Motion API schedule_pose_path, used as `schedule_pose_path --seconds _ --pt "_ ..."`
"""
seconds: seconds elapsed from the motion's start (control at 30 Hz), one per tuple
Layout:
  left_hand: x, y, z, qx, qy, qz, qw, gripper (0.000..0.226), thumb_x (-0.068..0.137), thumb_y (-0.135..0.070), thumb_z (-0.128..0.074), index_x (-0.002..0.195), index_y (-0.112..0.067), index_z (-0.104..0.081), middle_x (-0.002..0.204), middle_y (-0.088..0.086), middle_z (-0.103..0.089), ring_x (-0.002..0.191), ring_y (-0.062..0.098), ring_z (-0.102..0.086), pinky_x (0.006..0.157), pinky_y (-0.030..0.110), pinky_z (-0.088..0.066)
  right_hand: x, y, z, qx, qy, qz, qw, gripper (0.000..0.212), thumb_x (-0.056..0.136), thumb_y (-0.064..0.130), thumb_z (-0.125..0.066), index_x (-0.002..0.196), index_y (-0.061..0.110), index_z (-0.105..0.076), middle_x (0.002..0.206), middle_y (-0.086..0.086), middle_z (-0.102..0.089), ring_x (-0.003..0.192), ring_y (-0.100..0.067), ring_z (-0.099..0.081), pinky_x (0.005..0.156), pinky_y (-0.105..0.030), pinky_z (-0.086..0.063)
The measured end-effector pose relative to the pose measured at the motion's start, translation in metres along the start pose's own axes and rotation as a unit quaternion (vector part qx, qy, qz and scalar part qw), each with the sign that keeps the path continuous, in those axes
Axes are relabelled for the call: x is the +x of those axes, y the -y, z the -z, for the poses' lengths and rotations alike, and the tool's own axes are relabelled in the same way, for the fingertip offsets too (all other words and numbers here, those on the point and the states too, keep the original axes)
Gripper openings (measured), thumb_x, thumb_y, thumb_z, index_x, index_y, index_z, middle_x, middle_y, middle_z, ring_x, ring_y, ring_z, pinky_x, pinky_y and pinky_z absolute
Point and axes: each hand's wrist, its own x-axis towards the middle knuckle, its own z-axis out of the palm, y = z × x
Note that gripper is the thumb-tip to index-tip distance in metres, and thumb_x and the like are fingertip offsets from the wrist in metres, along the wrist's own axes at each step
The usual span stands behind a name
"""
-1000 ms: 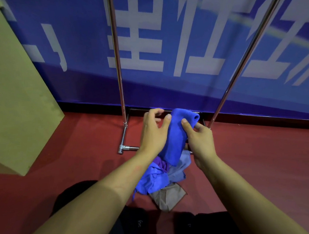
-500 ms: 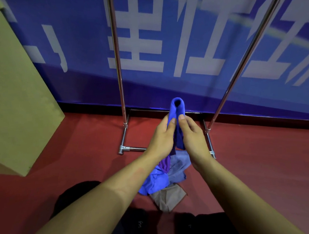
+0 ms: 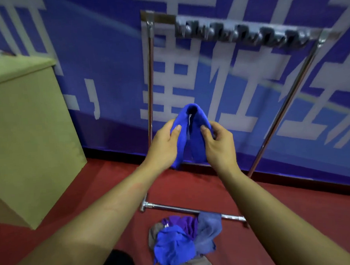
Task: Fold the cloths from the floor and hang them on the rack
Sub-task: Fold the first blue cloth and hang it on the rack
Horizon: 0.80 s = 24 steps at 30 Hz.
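Blue cloth (image 3: 192,131) pinched, seemingly folded, between left hand (image 3: 164,146) and right hand (image 3: 218,144)

One folded blue cloth (image 3: 192,135) is seen at the centre of the frame, gripped on either side by two hands: the left hand (image 3: 163,147) and the right hand (image 3: 219,145).

One heap of cloths (image 3: 185,243) is seen on the red floor (image 3: 297,202) at the lower centre. At least four cloths can be counted in it: one bright blue, one purple, one grey-blue and one tan, the tan partly hidden.

One metal rack (image 3: 151,88) is seen in the upper middle, with two uprights. A row of grey clips (image 3: 240,36) hangs on its top bar, too blurred to be counted.

One green box (image 3: 26,131) is seen at the left.
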Motion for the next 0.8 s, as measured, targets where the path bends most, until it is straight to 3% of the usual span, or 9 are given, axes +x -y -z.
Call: schedule_pose_path --seconds 0.13,0.27,0.37,0.43,0.5,0.63,0.7,0.8 --pt "0.052 -0.04 0.023 0.024 -0.045 -0.049 0.997 0.033 0.107 -0.024 -0.04 0.135 -0.022 -0.057 0.113 -0.003 -0.071 0.103 0.014 -0.065 0.091 0.03 -0.049 0.05 0.048 -0.008 -0.019 -0.033 0.06 0.997 0.024 0.103 0.022 -0.051 0.118 0.021 -0.07 0.099 0.008 -0.074 0.093 -0.012 -0.068 0.087 -0.041 -0.055" --pt "0.112 -0.071 0.037 0.064 -0.107 -0.102 0.987 0.027 0.107 -0.027 -0.037 0.122 -0.02 -0.058 0.092 0.02 -0.067 0.082 0.038 -0.061 0.073 0.053 -0.051 0.107 0.094 -0.024 -0.028 -0.064 0.122 0.99 0.028 0.105 0.02 -0.047 0.126 0.024 -0.066 0.101 0.01 -0.07 0.088 -0.008 -0.064 0.074 -0.023 -0.05" --pt "0.157 -0.087 0.043 0.078 -0.141 -0.129 0.978 0.026 0.108 -0.027 -0.035 0.122 -0.019 -0.056 0.092 0.023 -0.065 0.075 0.037 -0.06 0.065 0.055 -0.049 0.155 0.121 -0.036 -0.059 -0.099 0.156 0.981 0.033 0.105 0.018 -0.044 0.131 0.024 -0.064 0.101 0.007 -0.069 0.083 -0.01 -0.06 0.06 -0.009 -0.039" --pt "0.187 -0.093 0.046 0.086 -0.162 -0.146 0.972 0.028 0.108 -0.027 -0.035 0.128 -0.021 -0.054 0.085 0.018 -0.063 0.066 0.03 -0.057 0.059 0.049 -0.048 0.184 0.131 -0.044 -0.083 -0.123 0.164 0.975 0.034 0.105 0.016 -0.041 0.13 0.024 -0.063 0.103 0.002 -0.071 0.082 -0.014 -0.06 0.059 -0.016 -0.043" --pt "0.216 -0.094 0.046 0.095 -0.179 -0.153 0.967 0.032 0.108 -0.026 -0.034 0.134 -0.022 -0.052 0.08 0.003 -0.059 0.061 0.018 -0.052 0.051 0.032 -0.041 0.207 0.137 -0.051 -0.097 -0.135 0.169 0.972 0.036 0.104 0.014 -0.039 0.13 0.024 -0.062 0.104 -0.002 -0.072 0.086 -0.019 -0.062 0.067 -0.031 -0.049" --pt "0.257 -0.094 0.045 0.103 -0.177 -0.164 0.965 0.036 0.108 -0.023 -0.034 0.14 -0.023 -0.05 0.076 -0.005 -0.054 0.058 0.008 -0.047 0.047 0.017 -0.034 0.244 0.133 -0.053 -0.12 -0.16 0.154 0.968 0.037 0.104 0.014 -0.037 0.132 0.026 -0.06 0.105 -0.004 -0.071 0.085 -0.021 -0.058 0.07 -0.035 -0.045" --pt "0.267 -0.088 0.041 0.12 -0.168 -0.157 0.966 0.036 0.108 -0.023 -0.033 0.141 -0.024 -0.049 0.084 0.004 -0.061 0.063 0.014 -0.051 0.053 0.026 -0.042 0.255 0.125 -0.053 -0.133 -0.16 0.139 0.968 0.038 0.104 0.013 -0.037 0.13 0.025 -0.061 0.104 -0.005 -0.069 0.084 -0.023 -0.057 0.069 -0.035 -0.042" --pt "0.27 -0.068 0.031 0.138 -0.152 -0.13 0.97 0.032 0.108 -0.024 -0.032 0.134 -0.023 -0.051 0.074 0.011 -0.057 0.058 0.024 -0.05 0.056 0.049 -0.05 0.253 0.105 -0.058 -0.158 -0.133 0.119 0.971 0.038 0.104 0.012 -0.037 0.13 0.023 -0.061 0.093 -0.002 -0.062 0.08 -0.025 -0.053 0.067 -0.031 -0.034"
